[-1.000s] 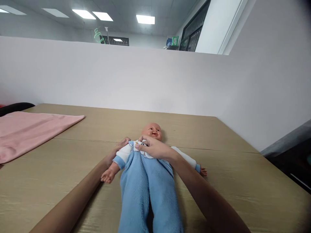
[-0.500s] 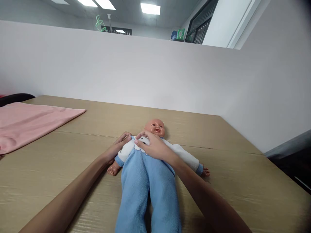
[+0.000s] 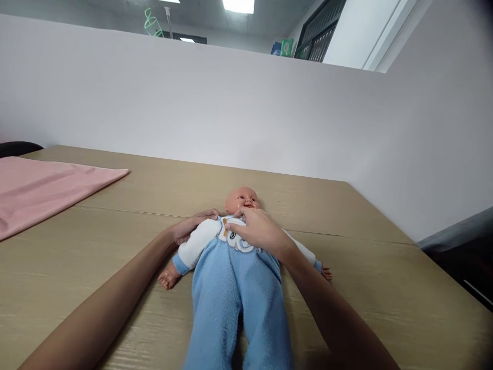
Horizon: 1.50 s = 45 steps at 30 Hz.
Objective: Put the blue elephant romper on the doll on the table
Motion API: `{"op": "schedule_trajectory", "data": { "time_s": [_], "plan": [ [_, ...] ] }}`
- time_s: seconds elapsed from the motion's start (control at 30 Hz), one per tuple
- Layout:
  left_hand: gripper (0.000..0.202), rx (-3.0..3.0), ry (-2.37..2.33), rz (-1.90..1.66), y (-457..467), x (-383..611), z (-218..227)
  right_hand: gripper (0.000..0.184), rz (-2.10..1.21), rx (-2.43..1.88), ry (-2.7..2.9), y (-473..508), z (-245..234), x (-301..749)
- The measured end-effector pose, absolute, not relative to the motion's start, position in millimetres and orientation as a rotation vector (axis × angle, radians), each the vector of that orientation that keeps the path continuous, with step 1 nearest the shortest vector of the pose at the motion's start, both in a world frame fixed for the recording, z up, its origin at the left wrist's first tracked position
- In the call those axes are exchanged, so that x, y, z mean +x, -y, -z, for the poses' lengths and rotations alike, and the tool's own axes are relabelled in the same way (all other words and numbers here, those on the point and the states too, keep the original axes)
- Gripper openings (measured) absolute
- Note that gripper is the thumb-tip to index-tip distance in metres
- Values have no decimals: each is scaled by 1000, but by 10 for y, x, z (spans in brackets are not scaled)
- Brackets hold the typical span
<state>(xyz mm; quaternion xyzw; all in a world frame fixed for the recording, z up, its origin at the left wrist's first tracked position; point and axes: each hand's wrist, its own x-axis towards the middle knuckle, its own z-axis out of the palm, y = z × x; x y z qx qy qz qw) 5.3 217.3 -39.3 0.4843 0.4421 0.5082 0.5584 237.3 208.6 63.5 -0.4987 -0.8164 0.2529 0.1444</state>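
A baby doll [image 3: 241, 298] lies on its back on the table, head at the far end, dressed in light blue fleece overalls with white sleeves and blue cuffs. The bib [image 3: 242, 242] carries a white cartoon patch. My left hand [image 3: 196, 223] is at the doll's shoulder on the left, its fingertips closed at the edge of the outfit by the collar. Over the upper chest lies my right hand [image 3: 256, 228], thumb and forefinger apart with white cloth visible between them. Its other fingers are hidden, and it covers part of the bib and the other shoulder.
A pink cloth [image 3: 50, 187] is spread on the brown table [image 3: 115, 241] at the left. A pale partition wall [image 3: 231, 113] rises behind the table. A dark object [image 3: 458, 257] stands past the right edge, and a black curved edge [image 3: 19, 148] shows at the far left.
Both hands have drawn apart slightly, uncovering more of the bib patch. My right hand has moved right; the doll's arm on the left has swung outward a little. The view has tilted down.
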Motion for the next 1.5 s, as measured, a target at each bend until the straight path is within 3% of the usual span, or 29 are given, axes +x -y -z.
{"op": "schedule_trajectory", "data": {
  "time_s": [0.13, 0.27, 0.37, 0.53, 0.67, 0.83, 1.1, 1.17, 1.27, 1.37, 1.43, 1.5],
  "plan": [
    [30, 1149, -900, -942, -2175, 19, 390, 24, -884, -1272, 2363, -2159, -631, 2419],
    [29, 1196, -890, -985, -2177, -12, 305, 20, -1204, -1093, 2267, -2193, -544, 2412],
    [33, 1377, -963, -896, -2124, -130, 187, 19, -945, -1192, 2338, -2170, -528, 2404],
    [66, 1679, -1220, -465, -2059, -408, -22, 32, -584, -1505, 2453, -2132, -670, 2485],
    [64, 1824, -1230, -201, -2081, -503, -118, 38, -450, -1643, 2390, -2136, -761, 2559],
    [64, 1870, -1201, -250, -2086, -480, -132, 40, -507, -1622, 2371, -2129, -695, 2585],
    [63, 2087, -1343, -300, -2190, -512, -12, 51, -1121, -1369, 2212, -2058, -311, 3363],
    [61, 2176, -1401, -263, -2167, -501, -70, 42, -1044, -1267, 2129, -1938, -183, 3569],
    [49, 2377, -1477, -364, -2038, -329, -253, 25, -613, -1182, 2090, -1684, 32, 3842],
    [39, 2521, -1390, -641, -1861, 110, -440, 41, -302, -1196, 2136, -1483, 265, 4154],
    [35, 2579, -1172, -687, -1804, 506, -494, 58, -314, -1224, 2139, -1437, 404, 4366],
    [32, 2663, -1031, -631, -1842, 894, -477, 59, -422, -1248, 2109, -1450, 505, 4530]
  ]
}}
